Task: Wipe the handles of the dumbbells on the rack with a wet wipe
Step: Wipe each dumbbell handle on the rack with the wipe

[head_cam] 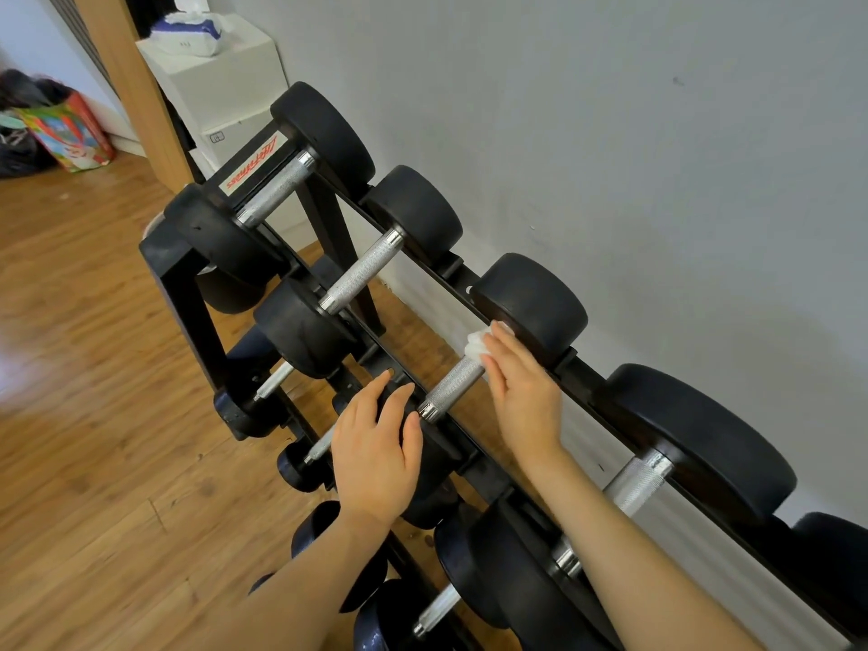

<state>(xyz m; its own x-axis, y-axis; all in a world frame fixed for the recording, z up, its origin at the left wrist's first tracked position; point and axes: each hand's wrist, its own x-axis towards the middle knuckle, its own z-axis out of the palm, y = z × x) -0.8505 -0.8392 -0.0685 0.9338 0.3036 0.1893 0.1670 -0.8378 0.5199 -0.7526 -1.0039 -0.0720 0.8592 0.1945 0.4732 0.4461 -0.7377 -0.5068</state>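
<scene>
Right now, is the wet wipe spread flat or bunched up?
Bunched up. The wet wipe shows as a crumpled white wad under the right hand fingers, pressed on the far end of the dumbbell handle.

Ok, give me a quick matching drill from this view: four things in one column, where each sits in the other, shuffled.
Things:
1. crumpled white wet wipe
2. left hand
3. white pack of wipes with blue print
4. colourful printed bag

Places:
A. on the white box by the wall
B. on the wooden floor, far left
C. resting on the black head of a dumbbell
D. pressed by the right hand on a knurled metal dumbbell handle

Pairs: 1-D, 2-C, 3-A, 4-B
</scene>
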